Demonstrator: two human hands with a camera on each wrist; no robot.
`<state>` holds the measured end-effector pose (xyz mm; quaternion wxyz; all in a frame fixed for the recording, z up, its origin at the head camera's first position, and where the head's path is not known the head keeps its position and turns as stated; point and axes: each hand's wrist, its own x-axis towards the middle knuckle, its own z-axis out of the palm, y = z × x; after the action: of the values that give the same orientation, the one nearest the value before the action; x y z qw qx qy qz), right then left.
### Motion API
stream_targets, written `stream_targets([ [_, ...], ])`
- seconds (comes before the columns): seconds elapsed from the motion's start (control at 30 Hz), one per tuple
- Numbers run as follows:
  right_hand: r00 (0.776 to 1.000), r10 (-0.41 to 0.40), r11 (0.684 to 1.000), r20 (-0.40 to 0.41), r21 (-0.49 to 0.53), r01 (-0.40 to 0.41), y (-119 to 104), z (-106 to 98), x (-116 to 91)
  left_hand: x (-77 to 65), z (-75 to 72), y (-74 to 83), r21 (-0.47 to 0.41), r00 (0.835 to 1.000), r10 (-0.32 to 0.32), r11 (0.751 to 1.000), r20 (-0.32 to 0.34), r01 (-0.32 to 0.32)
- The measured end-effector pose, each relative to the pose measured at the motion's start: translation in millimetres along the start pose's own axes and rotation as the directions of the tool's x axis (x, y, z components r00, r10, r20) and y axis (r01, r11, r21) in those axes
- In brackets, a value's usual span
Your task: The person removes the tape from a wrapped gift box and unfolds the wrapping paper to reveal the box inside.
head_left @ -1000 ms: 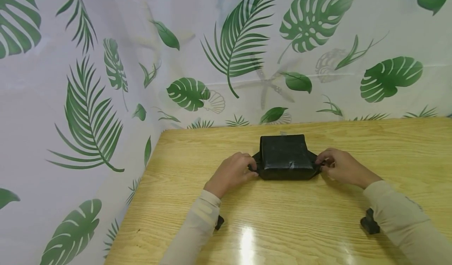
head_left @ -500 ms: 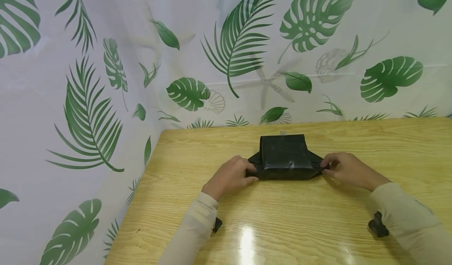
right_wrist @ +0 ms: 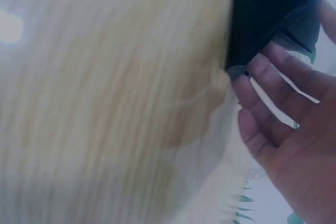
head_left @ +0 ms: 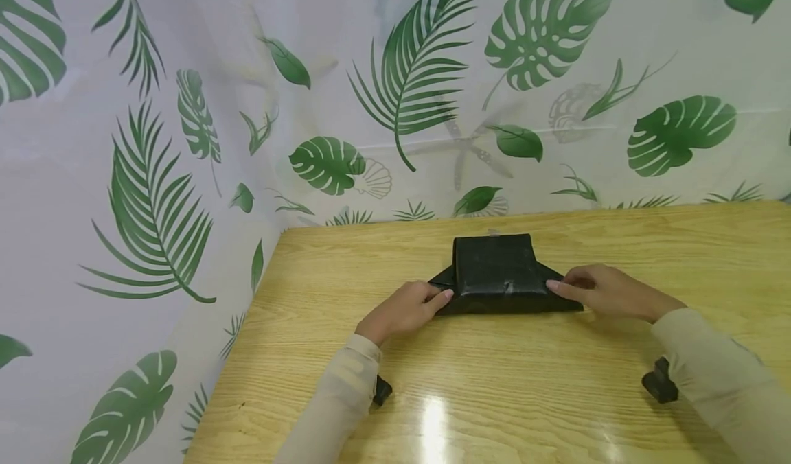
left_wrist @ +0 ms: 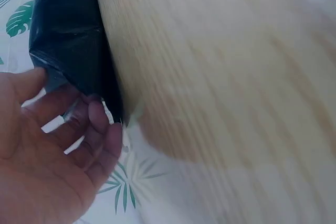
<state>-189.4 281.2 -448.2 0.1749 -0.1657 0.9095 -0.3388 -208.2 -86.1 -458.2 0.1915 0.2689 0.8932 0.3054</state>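
Note:
A box-shaped package in black wrapping (head_left: 494, 268) lies on the wooden table, with a pointed flap sticking out at each end. At its left end, my left hand (head_left: 402, 309) holds the flap, thumb at the front. In the left wrist view, the fingers of the left hand (left_wrist: 63, 145) touch the underside of the folded wrapping (left_wrist: 68, 35). My right hand (head_left: 618, 292) holds the right flap, its thumb on the front of the fold. The right wrist view has the right hand's fingers (right_wrist: 283, 98) against the dark flap (right_wrist: 273, 19).
Wood-grained table (head_left: 507, 381) surrounds the package, with a light glare near the front. A leaf-printed white sheet (head_left: 346, 52) hangs behind and to the left. Black wrist devices (head_left: 660, 381) show under both forearms.
Both hands have shifted their hold on the end flaps. The flaps now spread wider and flatter, and the thumbs have moved onto their front sides. The package stays in place.

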Motion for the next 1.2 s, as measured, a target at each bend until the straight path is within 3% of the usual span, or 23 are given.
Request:
stream_targets([
  [0.2, 0.991, 0.080, 0.989, 0.105, 0.116, -0.092, 1, -3, 9, 7.7, 0.1, 3.6, -0.030, 0.996, -0.060, 0.998, 0.064, 0.062],
  [0.43, 0.987, 0.095, 0.984, 0.126, 0.141, -0.113, -1, -5, 7, 11.0, 2.2, 0.4, -0.133, 0.985, -0.110, 0.983, 0.136, 0.128],
  [0.67, 0.990, 0.069, 0.982, 0.126, 0.164, -0.089, 0, -5, 6, 4.1, 0.1, 5.4, -0.178, 0.980, -0.171, 0.966, 0.102, 0.187],
  [0.77, 0.992, 0.050, 0.983, 0.119, 0.170, -0.070, 2, -3, 6, 1.6, -0.7, 7.8, -0.199, 0.981, -0.173, 0.962, 0.090, 0.188],
  [1.0, 0.989, 0.105, 0.974, 0.106, 0.191, -0.124, 5, -2, 2, -4.2, 1.8, 5.9, -0.267, 0.982, -0.174, 0.945, 0.068, 0.186],
  [1.2, 0.993, 0.070, 0.963, 0.095, 0.252, -0.092, 10, -4, -5, -9.7, 2.1, 4.6, -0.304, 0.986, -0.165, 0.938, 0.035, 0.168],
])
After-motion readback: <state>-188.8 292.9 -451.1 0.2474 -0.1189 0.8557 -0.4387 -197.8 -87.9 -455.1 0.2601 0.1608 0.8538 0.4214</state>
